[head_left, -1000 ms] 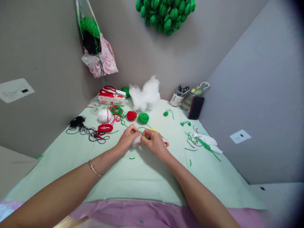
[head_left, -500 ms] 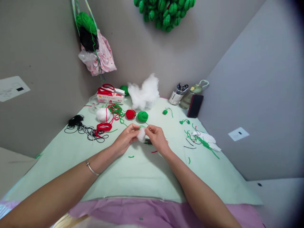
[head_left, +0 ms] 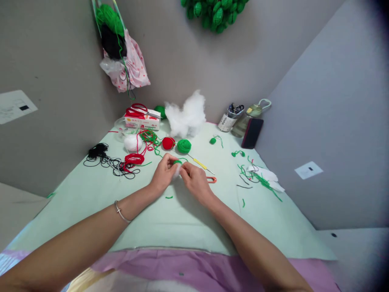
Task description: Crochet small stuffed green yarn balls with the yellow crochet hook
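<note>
My left hand (head_left: pixel 162 174) is closed around a small green crocheted piece (head_left: pixel 178 162), held just above the table. My right hand (head_left: pixel 196 180) pinches a tuft of white stuffing (head_left: pixel 176 171) against that piece. The fingers partly hide both the piece and the tuft. Just beyond my right hand, a crochet hook (head_left: pixel 199 163) with a yellow grip lies on the table. An orange-handled tool (head_left: pixel 212 179) sticks out beside the right wrist, its other end hidden under the hand. A green yarn ball (head_left: pixel 184 146) and a red yarn ball (head_left: pixel 168 143) rest behind my hands.
A heap of white stuffing (head_left: pixel 187 115) stands at the back. Red scissors (head_left: pixel 138 110) lie on a box (head_left: pixel 142 121). White yarn (head_left: pixel 133 142) and tangled black yarn (head_left: pixel 99 151) are at left. A phone (head_left: pixel 253 134), bottle (head_left: pixel 241 123), pen cup (head_left: pixel 227 121) and green scraps (head_left: pixel 264 182) are at right.
Both hands have shifted slightly left, and the stuffing is now mostly covered by the fingers. More of the green piece, the yellow crochet hook and the orange-handled tool shows. The view has tilted slightly.
</note>
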Motion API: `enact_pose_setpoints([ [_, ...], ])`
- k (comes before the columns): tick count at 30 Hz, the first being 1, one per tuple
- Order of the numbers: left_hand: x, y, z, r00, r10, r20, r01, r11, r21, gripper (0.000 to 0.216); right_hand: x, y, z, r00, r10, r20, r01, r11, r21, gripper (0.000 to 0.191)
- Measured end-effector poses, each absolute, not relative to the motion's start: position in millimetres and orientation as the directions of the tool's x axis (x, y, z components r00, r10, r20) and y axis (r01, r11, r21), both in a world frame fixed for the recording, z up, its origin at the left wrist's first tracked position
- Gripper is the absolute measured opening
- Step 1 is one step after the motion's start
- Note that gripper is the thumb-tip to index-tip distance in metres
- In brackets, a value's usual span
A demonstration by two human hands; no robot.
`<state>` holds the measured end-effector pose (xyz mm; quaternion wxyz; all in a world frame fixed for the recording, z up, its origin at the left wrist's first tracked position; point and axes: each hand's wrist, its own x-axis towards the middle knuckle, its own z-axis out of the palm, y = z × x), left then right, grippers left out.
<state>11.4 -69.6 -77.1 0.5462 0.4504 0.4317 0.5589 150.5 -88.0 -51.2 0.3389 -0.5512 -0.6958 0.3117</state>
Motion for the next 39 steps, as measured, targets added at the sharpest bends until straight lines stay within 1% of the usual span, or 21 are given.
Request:
enact_pose_setpoints([
  [3, 9.6, -70.9, -74.4, 0.029, 0.997, 0.078, -0.203, -0.071, 0.977, 0.023, 154.1, -81.5, -54.0, -0.151, 0.982, 0.113, 0.517, 0.176, -0.838, 0.023],
  [6, 6.0, -72.1, -72.0, 0.088, 0.99, 0.108, -0.2, -0.088, 0.976, 0.023, 157.7, -76.6, -57.5, -0.125, 0.984, 0.128, 0.492, 0.173, -0.853, 0.024],
  [9, 1.0, -70.5, -70.1, 0.146, 0.982, 0.12, -0.199, -0.089, 0.976, 0.028, 159.9, -74.7, -60.1, -0.114, 0.984, 0.137, 0.476, 0.175, -0.862, 0.026],
  [12, -2.4, -67.4, -69.9, 0.18, 0.978, 0.109, -0.189, -0.075, 0.979, 0.032, 162.0, -74.3, -59.5, -0.137, 0.984, 0.116, 0.462, 0.167, -0.871, 0.027],
  [14, -1.9, -65.9, -71.0, 0.17, 0.98, 0.099, -0.176, -0.069, 0.982, 0.031, 162.8, -75.3, -57.2, -0.171, 0.98, 0.096, 0.459, 0.166, -0.873, 0.026],
  [17, 3.3, -65.3, -73.6, 0.09, 0.991, 0.095, -0.157, -0.08, 0.984, 0.027, 160.7, -79.8, -53.5, -0.217, 0.972, 0.089, 0.468, 0.183, -0.864, 0.021],
  [21, 11.4, -65.9, -75.5, -0.002, 0.997, 0.081, -0.159, -0.081, 0.984, 0.021, 152.7, -86.5, -52.5, -0.203, 0.973, 0.104, 0.498, 0.195, -0.845, 0.017],
  [24, 12.9, -67.7, -75.3, -0.001, 0.999, 0.036, -0.191, -0.036, 0.981, 0.018, 149.2, -86.7, -53.9, -0.174, 0.98, 0.099, 0.518, 0.177, -0.837, 0.017],
  [29, 6.8, -72.8, -70.2, 0.102, 0.993, -0.057, -0.272, 0.083, 0.959, 0.015, 156.0, -79.7, -53.8, -0.089, 0.991, 0.101, 0.519, 0.132, -0.845, 0.023],
  [31, 3.1, -73.4, -66.2, 0.164, 0.984, -0.075, -0.304, 0.122, 0.945, 0.018, 161.0, -76.2, -52.9, -0.062, 0.993, 0.099, 0.495, 0.117, -0.861, 0.026],
  [35, -0.3, -72.5, -60.4, 0.275, 0.956, -0.102, -0.327, 0.192, 0.925, 0.036, 166.8, -71.7, -53.1, -0.064, 0.995, 0.081, 0.439, 0.101, -0.893, 0.031],
  [39, 3.3, -72.1, -64.0, 0.247, 0.962, -0.118, -0.33, 0.198, 0.923, 0.036, 165.2, -73.9, -55.1, -0.102, 0.991, 0.092, 0.433, 0.127, -0.892, 0.029],
])
